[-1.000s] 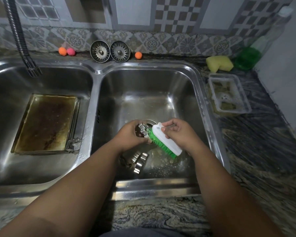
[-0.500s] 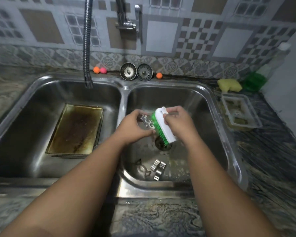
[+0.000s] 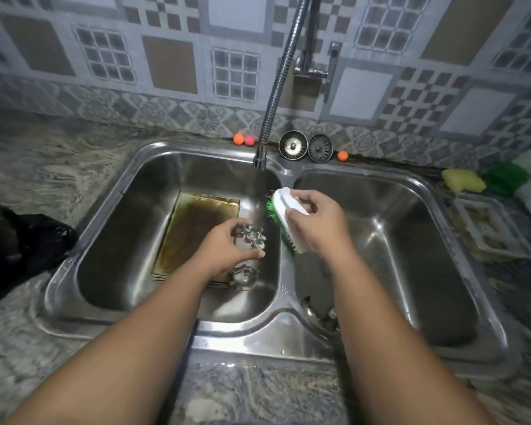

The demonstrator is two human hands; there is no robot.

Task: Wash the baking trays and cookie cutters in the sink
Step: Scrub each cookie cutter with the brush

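Now cookie cutter moved over left basin, brush parted

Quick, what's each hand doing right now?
Left hand: holding a metal cookie cutter.
Right hand: holding the green-bristled scrub brush.

The rear wall is clad in patterned grey and tan tiles; a veined stone countertop is fitted below, dimly lit.

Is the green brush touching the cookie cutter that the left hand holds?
Apart. The head view shows a strip of bare sink between the brush in the right hand and the cookie cutter in the left hand.
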